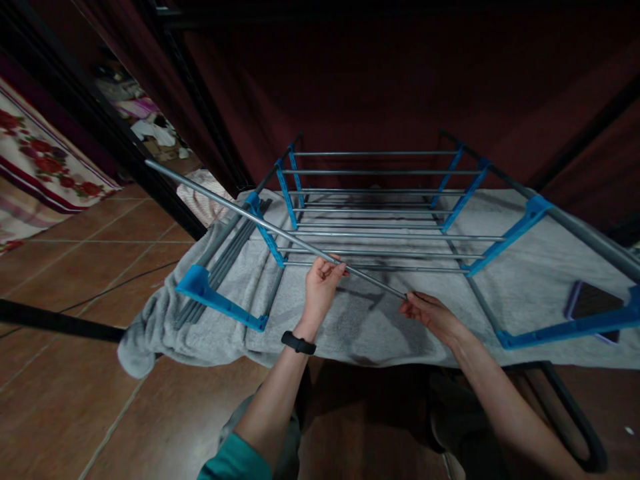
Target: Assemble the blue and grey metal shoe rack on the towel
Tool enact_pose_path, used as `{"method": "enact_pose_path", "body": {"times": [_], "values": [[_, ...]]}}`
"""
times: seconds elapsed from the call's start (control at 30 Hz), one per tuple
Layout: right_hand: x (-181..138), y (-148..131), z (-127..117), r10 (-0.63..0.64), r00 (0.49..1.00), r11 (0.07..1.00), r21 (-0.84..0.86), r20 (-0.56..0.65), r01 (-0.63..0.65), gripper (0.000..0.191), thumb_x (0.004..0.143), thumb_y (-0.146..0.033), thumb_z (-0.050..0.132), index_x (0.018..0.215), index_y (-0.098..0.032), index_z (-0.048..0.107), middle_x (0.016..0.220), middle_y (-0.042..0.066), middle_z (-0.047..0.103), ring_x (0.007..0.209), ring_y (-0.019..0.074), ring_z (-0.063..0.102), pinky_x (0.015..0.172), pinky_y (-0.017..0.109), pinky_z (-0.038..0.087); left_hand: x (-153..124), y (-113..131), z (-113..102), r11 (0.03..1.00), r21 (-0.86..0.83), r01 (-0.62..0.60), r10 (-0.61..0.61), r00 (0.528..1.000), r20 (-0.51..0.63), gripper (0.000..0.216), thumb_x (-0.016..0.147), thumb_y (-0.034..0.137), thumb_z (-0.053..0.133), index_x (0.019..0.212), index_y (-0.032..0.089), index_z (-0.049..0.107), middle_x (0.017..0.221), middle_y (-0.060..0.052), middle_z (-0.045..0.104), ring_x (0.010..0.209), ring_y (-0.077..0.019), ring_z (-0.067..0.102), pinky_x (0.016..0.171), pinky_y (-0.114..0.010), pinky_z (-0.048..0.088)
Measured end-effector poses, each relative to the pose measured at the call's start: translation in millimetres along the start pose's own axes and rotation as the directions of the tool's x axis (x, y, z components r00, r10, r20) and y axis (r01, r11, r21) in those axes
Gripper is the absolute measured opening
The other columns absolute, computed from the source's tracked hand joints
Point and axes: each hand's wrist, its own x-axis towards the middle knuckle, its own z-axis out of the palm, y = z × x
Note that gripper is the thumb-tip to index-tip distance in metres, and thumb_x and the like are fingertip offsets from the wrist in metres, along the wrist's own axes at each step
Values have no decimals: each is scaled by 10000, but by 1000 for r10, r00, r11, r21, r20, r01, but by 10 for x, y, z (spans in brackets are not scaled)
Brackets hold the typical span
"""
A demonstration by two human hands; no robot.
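A long grey metal rod (210, 194) slants across in front of me, its far end up at the left. My left hand (323, 283) pinches the rod towards its lower half, and my right hand (427, 312) grips its lower right end. Behind and around the hands stands a rack frame of grey tubes with blue plastic brackets (220, 301). Several crossbars (380, 172) span between its left and right brackets towards the back. Between the two front brackets no crossbar shows. A dark band sits on my left wrist.
Several loose rods (225, 263) lie at the left on the grey towel (360, 327) covering the table. A phone (595, 303) rests at the right, partly behind a blue bracket. Dark red fabric (370, 80) hangs behind; a tiled floor (65, 380) and cable are at left.
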Motion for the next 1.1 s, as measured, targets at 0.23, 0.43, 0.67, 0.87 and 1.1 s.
{"method": "enact_pose_path", "body": {"times": [0.23, 0.43, 0.67, 0.87, 1.1], "values": [[-32, 13, 95, 13, 1000, 998, -57, 25, -12, 494, 701, -665, 769, 765, -176, 736, 710, 68, 700, 706, 176, 640, 721, 318, 509, -37, -52, 70, 999, -32, 15, -15, 1000, 16, 320, 748, 403, 806, 911, 190, 633, 741, 14, 680, 678, -125, 651, 697, -274, 536], [-44, 9, 123, 12, 1000, 999, -31, 18, -11, 421, 680, -595, 822, 771, -199, 713, 757, 56, 710, 736, 173, 642, 730, 307, 509, -81, -54, 124, 999, -36, 32, -31, 999, 33, 315, 737, 402, 818, 900, 197, 643, 762, 11, 683, 693, -125, 647, 716, -287, 559], [-34, 16, 116, -8, 1000, 1000, 6, 28, 8, 395, 665, -540, 855, 845, -225, 700, 828, 42, 714, 811, 180, 659, 759, 301, 509, -126, -76, 178, 997, -41, 60, -57, 997, 61, 318, 740, 415, 820, 908, 206, 648, 808, -11, 712, 713, -138, 658, 733, -314, 572], [-34, 15, 133, -17, 999, 1000, 3, 43, 17, 405, 649, -508, 875, 881, -236, 686, 892, 41, 729, 831, 176, 663, 775, 298, 506, -173, -114, 213, 997, -17, 74, -72, 994, 88, 289, 767, 386, 797, 921, 192, 649, 824, -20, 714, 739, -141, 665, 749, -301, 558], [-23, 49, 171, -26, 999, 1000, -17, 39, 26, 427, 618, -472, 898, 903, -243, 678, 918, 37, 737, 795, 162, 648, 769, 302, 498, -231, -184, 242, 994, 70, 79, -88, 986, 138, 255, 801, 375, 763, 940, 185, 664, 888, -55, 727, 810, -172, 677, 771, -313, 546]]}}
